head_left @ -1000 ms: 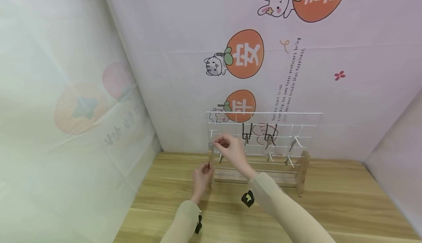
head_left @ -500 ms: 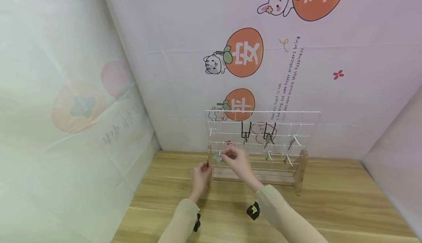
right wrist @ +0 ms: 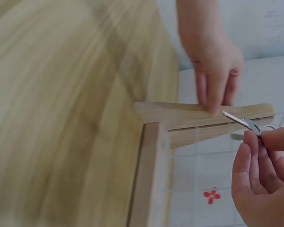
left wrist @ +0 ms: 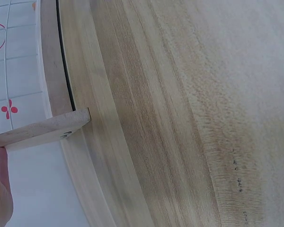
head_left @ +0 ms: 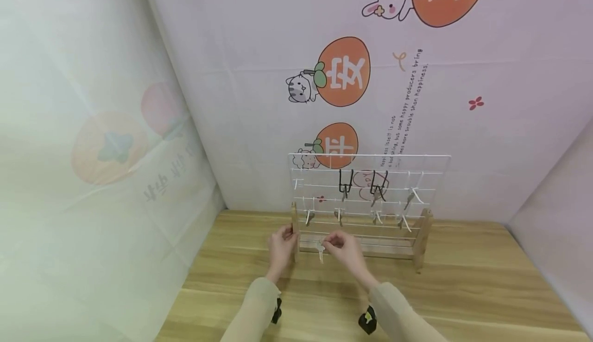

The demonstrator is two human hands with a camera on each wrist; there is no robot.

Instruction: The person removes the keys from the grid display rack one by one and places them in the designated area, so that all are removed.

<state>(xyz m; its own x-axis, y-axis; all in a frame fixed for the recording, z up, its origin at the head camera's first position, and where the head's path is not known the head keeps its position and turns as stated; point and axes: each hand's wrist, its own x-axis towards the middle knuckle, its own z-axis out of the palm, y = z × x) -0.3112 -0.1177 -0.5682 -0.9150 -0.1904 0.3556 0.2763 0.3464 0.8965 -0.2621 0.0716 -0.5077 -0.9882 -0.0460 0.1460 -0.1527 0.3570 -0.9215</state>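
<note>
My right hand (head_left: 345, 249) pinches a small silver key (head_left: 320, 252) between thumb and fingertips, low in front of the wire rack (head_left: 370, 155). In the right wrist view, the key's blade (right wrist: 234, 117) points away from the fingers, with a thin metal ring (right wrist: 270, 127) at its head. My left hand (head_left: 281, 246) grips the rack's left wooden upright (head_left: 294, 218); the right wrist view shows its thumb and fingers around the board's edge. Only part of that left hand (left wrist: 0, 194) enters the left wrist view, touching the upright (left wrist: 47, 130).
Several other keys, such as one at the upper right (head_left: 410, 199), hang from white and black hooks (head_left: 345, 182) on the rack. A second wooden upright (head_left: 422, 241) stands at its right end. The wood-grain table (head_left: 486, 280) meets a printed cloth (head_left: 259, 125) behind.
The right hand has come down and slightly right from the rack's upper left side, bringing the key with it. My left hand stays on the upright.
</note>
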